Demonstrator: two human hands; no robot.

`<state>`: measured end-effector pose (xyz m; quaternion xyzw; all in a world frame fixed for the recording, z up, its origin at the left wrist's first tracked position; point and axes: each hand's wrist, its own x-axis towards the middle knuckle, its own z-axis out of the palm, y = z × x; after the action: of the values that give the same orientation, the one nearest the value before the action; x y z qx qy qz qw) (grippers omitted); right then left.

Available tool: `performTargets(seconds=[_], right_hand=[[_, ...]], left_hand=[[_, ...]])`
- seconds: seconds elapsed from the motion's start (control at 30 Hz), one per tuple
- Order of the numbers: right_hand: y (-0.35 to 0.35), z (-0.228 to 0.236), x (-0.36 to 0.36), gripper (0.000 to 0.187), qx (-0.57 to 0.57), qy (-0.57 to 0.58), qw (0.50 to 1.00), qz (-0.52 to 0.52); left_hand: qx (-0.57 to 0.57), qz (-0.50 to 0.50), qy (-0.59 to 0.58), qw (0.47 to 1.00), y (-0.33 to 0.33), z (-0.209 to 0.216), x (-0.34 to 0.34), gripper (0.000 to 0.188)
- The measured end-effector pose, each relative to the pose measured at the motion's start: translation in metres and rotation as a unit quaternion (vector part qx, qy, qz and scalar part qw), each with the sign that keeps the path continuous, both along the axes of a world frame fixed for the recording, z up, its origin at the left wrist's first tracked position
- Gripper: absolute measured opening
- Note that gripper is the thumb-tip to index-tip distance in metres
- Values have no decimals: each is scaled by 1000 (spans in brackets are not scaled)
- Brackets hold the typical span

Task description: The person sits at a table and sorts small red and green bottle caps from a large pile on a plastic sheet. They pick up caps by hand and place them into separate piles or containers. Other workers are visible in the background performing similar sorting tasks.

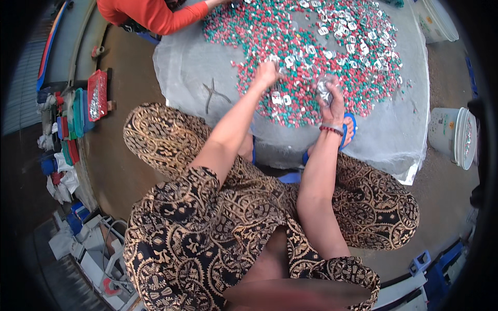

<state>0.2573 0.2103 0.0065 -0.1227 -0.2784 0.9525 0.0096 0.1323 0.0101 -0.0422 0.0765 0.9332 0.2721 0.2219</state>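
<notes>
A wide pile of small red and green pieces [290, 106] is spread in front of me, with clear and white plastic frame-shaped pieces [358, 39] scattered over it. My left hand [265, 75] is closed over the near left part of the pile; what its fingers hold, if anything, is too small to make out. Farther right, my right hand [334, 101] is turned up and curled around several shiny clear plastic pieces [325, 88]. Left of the pile lies a pair of dark pliers [212, 95] with its handles apart.
The pile rests on a grey plastic sheet [181, 62]. A person in a red sleeve [171, 18] reaches in from the far left. White buckets [450, 135] stand at the right. A red basket [97, 93] and stacked crates are at the left. My sandalled feet touch the sheet's near edge.
</notes>
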Motion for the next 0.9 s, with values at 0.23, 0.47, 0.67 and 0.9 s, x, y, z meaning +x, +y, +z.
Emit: performTargets(seconds=[0.23,0.47,0.67,0.9], right_hand=[[5,12,-2,21,-11,58,998,0],[-13,-9,-6,27,-96,48,994,22],[-5,-7,-6,19,-53,22,998,18],[2,-5,2,17,15,-34,999,11]], left_hand=[[49,8,-14,999,-9,40,-26,53],[408,155,-239,868,-30,58,5,25],[66,-107,60,990,-28,8,41,29],[108,-1,39,993,-16,21,19,25]])
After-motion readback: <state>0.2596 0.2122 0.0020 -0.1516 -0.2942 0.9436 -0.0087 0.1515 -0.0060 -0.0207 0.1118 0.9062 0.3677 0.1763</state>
